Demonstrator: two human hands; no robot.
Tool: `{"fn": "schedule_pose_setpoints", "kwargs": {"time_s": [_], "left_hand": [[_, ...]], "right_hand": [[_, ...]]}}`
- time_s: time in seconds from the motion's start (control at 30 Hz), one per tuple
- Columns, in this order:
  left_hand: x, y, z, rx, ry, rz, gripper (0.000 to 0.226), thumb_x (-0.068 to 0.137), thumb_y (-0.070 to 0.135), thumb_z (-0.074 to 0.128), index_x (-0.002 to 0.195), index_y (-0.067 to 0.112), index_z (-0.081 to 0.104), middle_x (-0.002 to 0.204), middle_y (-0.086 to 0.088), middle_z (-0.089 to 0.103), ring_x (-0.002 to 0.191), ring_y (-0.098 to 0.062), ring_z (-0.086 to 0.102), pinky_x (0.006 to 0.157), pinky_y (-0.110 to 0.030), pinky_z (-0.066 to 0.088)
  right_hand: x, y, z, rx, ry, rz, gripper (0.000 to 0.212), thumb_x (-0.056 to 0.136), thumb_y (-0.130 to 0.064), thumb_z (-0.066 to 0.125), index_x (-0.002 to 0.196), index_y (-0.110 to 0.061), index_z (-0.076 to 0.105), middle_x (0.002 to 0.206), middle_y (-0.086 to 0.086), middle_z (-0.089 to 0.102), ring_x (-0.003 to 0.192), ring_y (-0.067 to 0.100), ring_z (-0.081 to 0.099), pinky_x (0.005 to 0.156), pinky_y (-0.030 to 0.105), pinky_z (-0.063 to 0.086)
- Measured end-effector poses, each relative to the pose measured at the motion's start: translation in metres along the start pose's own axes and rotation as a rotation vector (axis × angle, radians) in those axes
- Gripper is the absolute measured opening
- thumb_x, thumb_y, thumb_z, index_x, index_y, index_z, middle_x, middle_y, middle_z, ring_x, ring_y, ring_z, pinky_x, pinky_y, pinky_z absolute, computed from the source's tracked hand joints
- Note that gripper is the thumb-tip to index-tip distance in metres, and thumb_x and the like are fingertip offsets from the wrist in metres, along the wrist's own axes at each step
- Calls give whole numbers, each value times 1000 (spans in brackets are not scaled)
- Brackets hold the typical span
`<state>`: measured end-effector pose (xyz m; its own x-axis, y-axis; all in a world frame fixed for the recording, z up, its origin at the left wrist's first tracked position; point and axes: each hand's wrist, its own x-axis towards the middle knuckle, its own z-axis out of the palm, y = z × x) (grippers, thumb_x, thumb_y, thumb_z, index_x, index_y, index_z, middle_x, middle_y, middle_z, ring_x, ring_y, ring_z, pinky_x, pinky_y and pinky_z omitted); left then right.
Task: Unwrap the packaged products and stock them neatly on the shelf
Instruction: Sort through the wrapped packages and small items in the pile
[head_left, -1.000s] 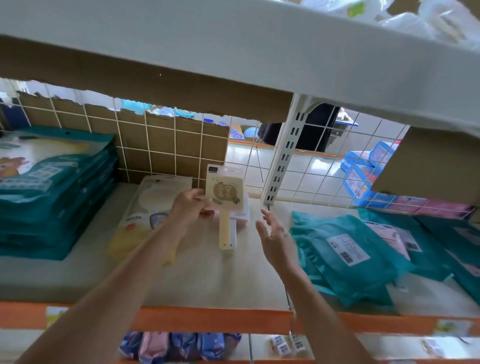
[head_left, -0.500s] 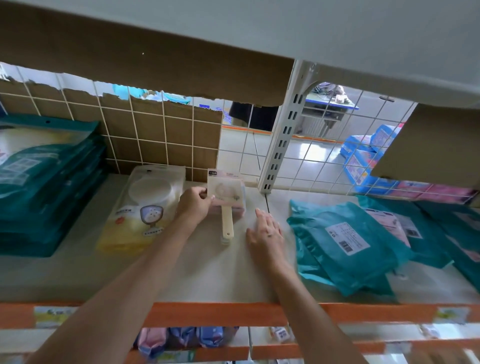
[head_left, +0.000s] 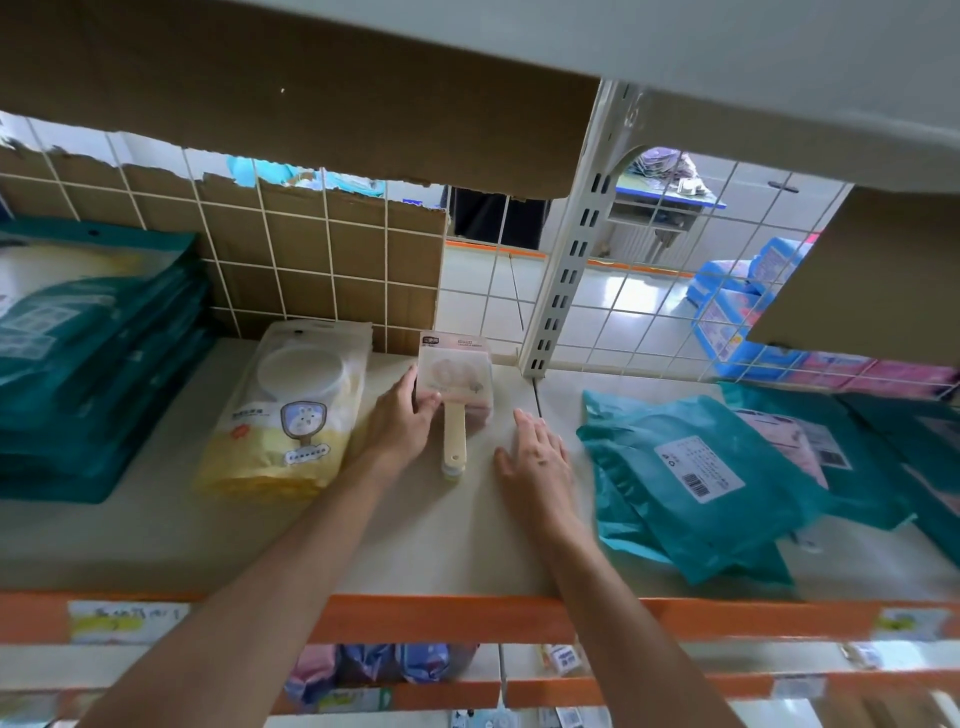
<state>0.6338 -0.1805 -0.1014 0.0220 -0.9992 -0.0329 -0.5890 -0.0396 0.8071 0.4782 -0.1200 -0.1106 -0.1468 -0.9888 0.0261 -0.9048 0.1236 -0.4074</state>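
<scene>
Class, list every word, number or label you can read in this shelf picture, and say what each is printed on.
No text reads clearly.
Header of the brush pack: print too small.
Badge on the yellow pouch: blurred.
White label on the teal mailer: barcode, text too small.
Handwriting on the shelf-edge tag: blurred.

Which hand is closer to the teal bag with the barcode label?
The right hand: it rests open on the shelf just left of the teal bag, not touching it. The left hand is farther left, holding the brush pack.
</scene>
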Motion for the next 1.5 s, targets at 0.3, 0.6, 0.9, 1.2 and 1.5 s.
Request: {"fn": "schedule_pose_setpoints", "kwargs": {"time_s": [0.3, 0.6, 0.9, 1.2, 1.5], "left_hand": [[2, 1, 4, 62, 9, 11, 53, 98, 34, 41, 146, 15, 28, 146, -8, 39, 134, -29, 33, 110, -40, 26], [-14, -5, 4, 59, 32, 59, 52, 98, 29, 41, 146, 13, 27, 148, -9, 36, 135, -26, 31, 110, -37, 23], [-44, -23, -4, 66, -1, 149, 57, 96, 29, 46, 147, 16, 23, 153, -3, 26, 139, -19, 26, 109, -31, 21], [-66, -16, -11, 48, 20, 371, 60, 93, 19, 52, 146, 9, 24, 153, -11, 23, 141, -24, 20, 114, -34, 16], [-91, 35, 16, 338, -24, 747, 54, 93, 26, 51, 142, 10, 35, 149, -14, 30, 139, -31, 23, 113, -44, 15]], "right_hand": [[-1, 0, 0, 3, 14, -5, 59, 95, -26, 41, 148, -14, 20, 155, 4, 22, 143, 15, 15, 115, 27, 6], [-5, -2, -3, 17, 22, 7, 61, 94, -26, 43, 148, -14, 20, 155, 5, 24, 143, 16, 18, 115, 28, 8], [-14, -9, -7, 35, 77, 9, 61, 91, -22, 49, 147, -16, 25, 152, 4, 30, 140, 21, 25, 113, 31, 16], [-51, -2, -31, -121, 198, -63, 59, 94, -26, 49, 147, -19, 25, 155, 5, 23, 145, 23, 13, 117, 37, 5], [-92, 37, -68, -153, 301, 56, 59, 93, -28, 52, 146, -19, 27, 153, 6, 27, 143, 25, 17, 117, 40, 8]]}}
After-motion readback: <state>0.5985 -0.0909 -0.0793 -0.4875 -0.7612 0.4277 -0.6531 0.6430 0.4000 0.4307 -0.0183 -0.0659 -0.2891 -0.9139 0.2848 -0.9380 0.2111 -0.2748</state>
